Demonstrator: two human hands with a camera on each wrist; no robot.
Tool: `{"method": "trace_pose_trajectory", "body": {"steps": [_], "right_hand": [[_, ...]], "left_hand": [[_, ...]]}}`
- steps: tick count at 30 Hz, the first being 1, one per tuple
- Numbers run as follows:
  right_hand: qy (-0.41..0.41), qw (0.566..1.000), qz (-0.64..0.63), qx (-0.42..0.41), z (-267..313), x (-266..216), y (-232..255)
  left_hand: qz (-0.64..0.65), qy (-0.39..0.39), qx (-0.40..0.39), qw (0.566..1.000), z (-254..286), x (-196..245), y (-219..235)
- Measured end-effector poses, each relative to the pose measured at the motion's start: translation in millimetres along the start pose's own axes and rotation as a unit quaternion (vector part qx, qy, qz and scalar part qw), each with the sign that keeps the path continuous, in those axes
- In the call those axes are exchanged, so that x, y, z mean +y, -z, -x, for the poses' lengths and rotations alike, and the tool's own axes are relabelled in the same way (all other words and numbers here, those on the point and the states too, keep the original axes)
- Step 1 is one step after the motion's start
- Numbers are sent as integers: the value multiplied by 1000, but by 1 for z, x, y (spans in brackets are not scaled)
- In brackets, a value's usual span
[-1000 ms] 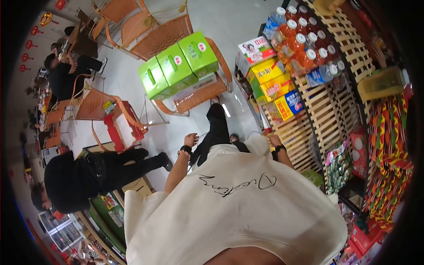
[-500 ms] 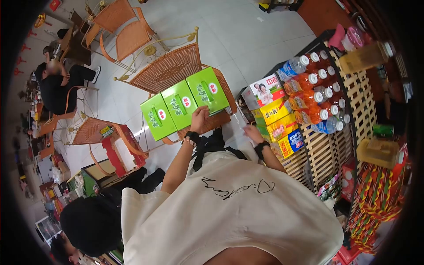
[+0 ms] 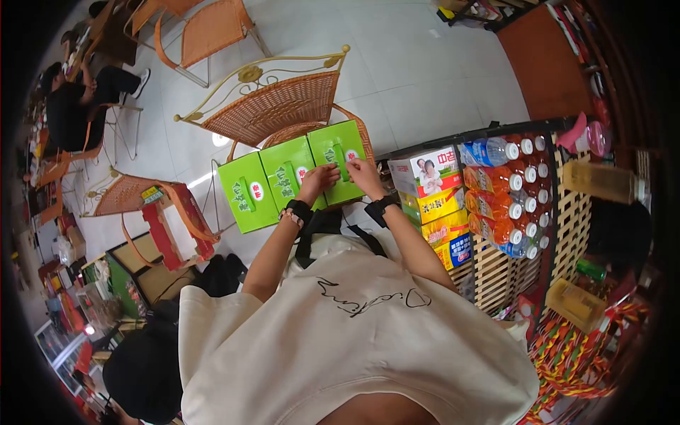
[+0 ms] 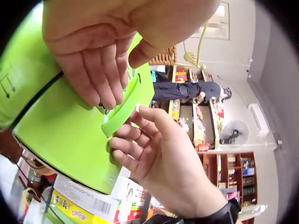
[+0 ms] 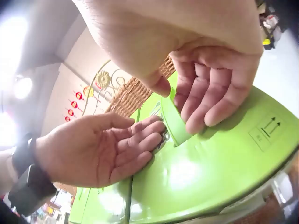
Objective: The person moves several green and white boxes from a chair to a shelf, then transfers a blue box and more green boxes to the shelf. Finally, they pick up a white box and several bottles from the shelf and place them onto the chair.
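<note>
Three green boxes with raised handles stand side by side on a wicker chair (image 3: 283, 88). Over the rightmost green box (image 3: 343, 134), my two hands are close together. My right hand (image 3: 365, 177) has its thumb and curled fingers on either side of that box's green handle (image 5: 174, 122), pinching it. Palm turned sideways and fingers nearly straight, my left hand (image 3: 319, 183) has its fingertips beside the same handle. In the left wrist view, my left hand (image 4: 100, 56) covers part of the handle (image 4: 122, 114) and box top.
At right, a slatted rack (image 3: 570, 212) stands beside drink bottles (image 3: 496, 202) and stacked cartons (image 3: 443, 227). Another wicker chair, at left, holds a red box (image 3: 166, 237). A seated person (image 3: 71, 113) is farther left, and a dark-capped person (image 3: 145, 372) is at lower left.
Both hands have moved forward and closer together, onto the rightmost green box. My right hand has come from beside the cartons and taken hold of the handle. The head view has shifted.
</note>
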State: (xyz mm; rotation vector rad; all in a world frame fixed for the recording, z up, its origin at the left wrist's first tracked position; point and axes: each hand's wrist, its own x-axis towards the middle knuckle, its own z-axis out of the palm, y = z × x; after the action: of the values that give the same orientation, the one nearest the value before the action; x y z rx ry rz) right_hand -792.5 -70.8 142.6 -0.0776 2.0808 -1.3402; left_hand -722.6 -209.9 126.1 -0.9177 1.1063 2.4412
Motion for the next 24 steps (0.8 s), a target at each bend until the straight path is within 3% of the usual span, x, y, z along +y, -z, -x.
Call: {"method": "trace_pose_trajectory", "body": {"steps": [1,3,6,10,12,13,15,17,19,24], "right_hand": [[-2,1000,7,-8,0,-4,-1],[49,985,162,37,0,-18,-3],[86,979,175,55,-2,-36,-10],[69,979,190,36,-16,-25,-20],[19,999,-45,-15,-21,-23,-20],[15,999,-40,-20,-23,-19,-19],[-130,973,-176,-75,-28,-15,-13],[-147,964,-201,-91,-28,-14,-13],[-162,934,-270,-170,-29,-21,-15],[-210,928,-282,-127,-32,-27,-16]], "left_hand": [[-35,-4,4,999,2,1,1],[-50,-13,7,999,0,1,2],[-73,-15,6,997,-2,0,6],[-62,13,7,998,-3,5,6],[-52,7,14,999,0,12,4],[-53,3,17,998,3,14,2],[-42,4,19,999,3,15,2],[-34,5,18,999,2,14,2],[-37,18,47,998,-2,12,4],[-28,12,25,999,-4,13,5]]}}
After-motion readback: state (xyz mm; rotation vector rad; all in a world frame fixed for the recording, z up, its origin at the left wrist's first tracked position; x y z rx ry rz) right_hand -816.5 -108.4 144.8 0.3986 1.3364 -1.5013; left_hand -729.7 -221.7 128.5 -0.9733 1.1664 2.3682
